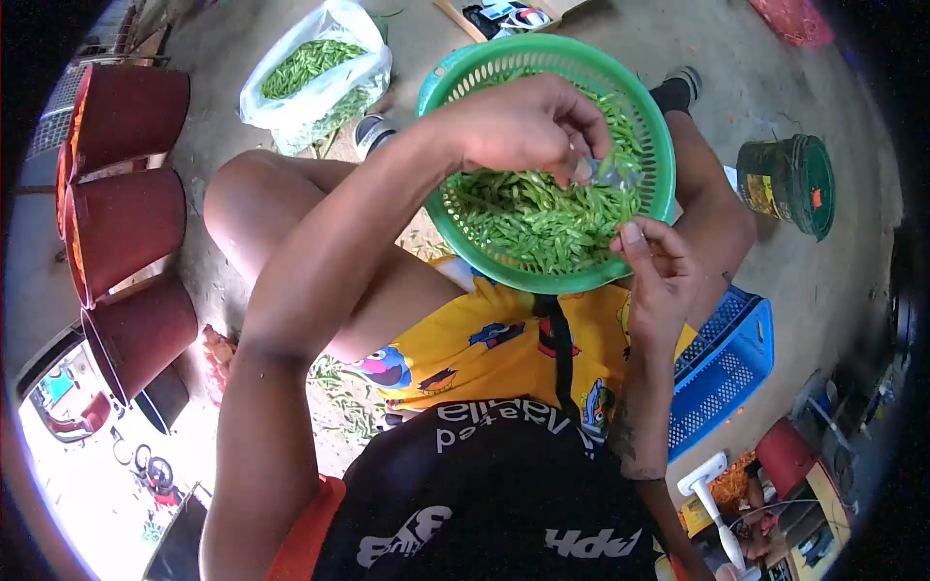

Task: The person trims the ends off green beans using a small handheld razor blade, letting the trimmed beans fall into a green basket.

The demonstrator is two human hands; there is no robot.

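Head view, and the left hand (528, 126) has its fingers curled well in over the basket (665, 145), a grey, glinting item (614, 176) right at their tips. It's blurred against the green; I can't tell what it is or whether they grip it. Over on the right hand (663, 271), thumb and forefinger come together in a narrow pinch at the near rim, the other fingers loosely bent. Is a piece caught between them? Can't make that out.

Below, the green pieces (557, 223) lie heaped inside the basket, slim, pointed, glossy, bright to pale green, tangled every which way. The left hand and wrist cover a good part of the heap and cut across the rim.

Past the rim, a clear bag (373, 66) of more green stands open by one foot. Scraps (349, 402) litter the floor, partly behind a leg. Blue crate (722, 373) on the right, half behind the right forearm; dark green bucket (787, 184) above it. Red tubs (136, 223) line the left, their far sides lost toward the dark lens edge.
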